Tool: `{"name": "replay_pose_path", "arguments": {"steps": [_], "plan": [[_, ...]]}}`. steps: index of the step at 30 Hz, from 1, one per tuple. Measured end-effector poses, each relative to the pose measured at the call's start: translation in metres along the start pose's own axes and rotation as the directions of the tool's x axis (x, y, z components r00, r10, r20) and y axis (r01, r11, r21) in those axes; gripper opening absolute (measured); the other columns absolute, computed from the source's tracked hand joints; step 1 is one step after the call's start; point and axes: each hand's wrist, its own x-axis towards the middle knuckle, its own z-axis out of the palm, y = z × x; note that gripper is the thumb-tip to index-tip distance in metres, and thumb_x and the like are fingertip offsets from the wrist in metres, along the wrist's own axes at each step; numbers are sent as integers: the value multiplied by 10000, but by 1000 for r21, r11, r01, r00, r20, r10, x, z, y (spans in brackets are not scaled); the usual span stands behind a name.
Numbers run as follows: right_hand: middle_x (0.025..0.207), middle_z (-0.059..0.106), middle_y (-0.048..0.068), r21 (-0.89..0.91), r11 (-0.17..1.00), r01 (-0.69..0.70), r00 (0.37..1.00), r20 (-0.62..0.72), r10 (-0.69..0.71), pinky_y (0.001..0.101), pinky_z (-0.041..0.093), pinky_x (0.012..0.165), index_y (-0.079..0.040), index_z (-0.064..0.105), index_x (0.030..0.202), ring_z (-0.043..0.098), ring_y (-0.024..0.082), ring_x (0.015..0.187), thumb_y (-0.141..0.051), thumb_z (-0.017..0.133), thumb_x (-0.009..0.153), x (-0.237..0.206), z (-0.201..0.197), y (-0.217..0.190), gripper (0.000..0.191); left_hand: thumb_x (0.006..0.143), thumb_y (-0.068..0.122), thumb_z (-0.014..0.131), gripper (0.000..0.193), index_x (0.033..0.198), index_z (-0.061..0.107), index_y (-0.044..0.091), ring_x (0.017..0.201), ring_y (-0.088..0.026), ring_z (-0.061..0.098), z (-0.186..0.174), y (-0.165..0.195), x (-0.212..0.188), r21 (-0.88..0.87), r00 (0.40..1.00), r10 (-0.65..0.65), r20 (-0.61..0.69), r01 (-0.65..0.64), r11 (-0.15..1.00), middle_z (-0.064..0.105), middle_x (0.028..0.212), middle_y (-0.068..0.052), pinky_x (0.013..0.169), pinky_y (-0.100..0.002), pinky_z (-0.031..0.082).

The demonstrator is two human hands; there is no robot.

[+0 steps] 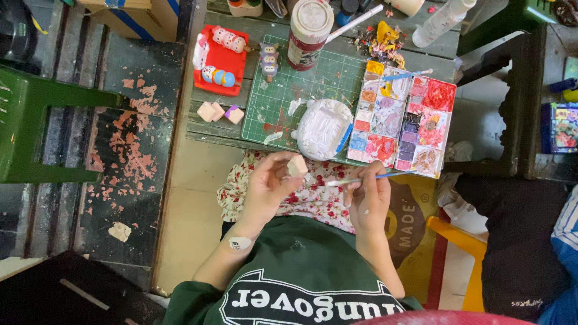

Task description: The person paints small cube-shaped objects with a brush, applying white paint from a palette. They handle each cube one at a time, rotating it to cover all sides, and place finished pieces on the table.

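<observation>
Small pale clay block (pixel 297 166), unpainted, sits pinched in the fingers of the left hand (pixel 269 183), held up over the person's lap just in front of the near edge of a low table (pixel 205 129). The right hand (pixel 368 201) is closed around a thin paintbrush (pixel 367 179) with a blue handle; the brush lies nearly level, its tip pointing left toward the block and stopping just short of it. A floral cloth (pixel 313 198) covers the lap beneath both hands. On the table, straight beyond the hands, a green cutting mat (pixel 283 96) holds a white, unpainted moulded figure (pixel 324 128). Just right of it lies a paint palette (pixel 402 120) with many small wells of red, blue, purple, orange and yellow, and a second brush (pixel 406 76) resting across its far end. At the far edge of the mat stands a jar (pixel 308 33) with a white lid. To the left, a red tray (pixel 221 60) carries small painted figures, and two more plain blocks (pixel 220 112) lie near it on the table. A green chair (pixel 36 129) stands far left.
</observation>
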Motion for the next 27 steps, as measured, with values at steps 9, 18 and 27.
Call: {"name": "replay_pose_path", "arguments": {"steps": [9, 18, 27], "plan": [[856, 639, 97, -122, 993, -1, 994, -110, -13, 266, 394, 534, -70, 494, 1088, 539, 147, 574, -168, 450, 1144, 7, -8, -4, 121, 860, -60, 804, 440, 1269, 666, 24, 1088, -141, 698, 19, 22, -1, 483, 947, 312, 76, -308, 819, 604, 1249, -78, 871, -262, 638], [884, 632, 103, -108, 994, -10, 999, -45, 5, 272, 449, 572, -71, 493, 1087, 577, 155, 645, -195, 456, 1153, 2, -7, -4, 145, 873, 23, 831, 450, 1294, 679, 75, 880, -129, 744, 30, 35, 0, 706, 912, 375, 168, -377, 600, 737, 1068, -73, 779, -254, 615], [959, 610, 83, -157, 985, 70, 997, -24, -75, 301, 501, 597, -76, 490, 1081, 610, 146, 792, -196, 481, 1144, -2, -7, -5, 135, 940, 26, 768, 436, 1351, 624, 47, 915, -142, 766, 28, 26, -1, 674, 952, 282, 120, -286, 681, 763, 1109, -88, 803, -271, 619]]}}
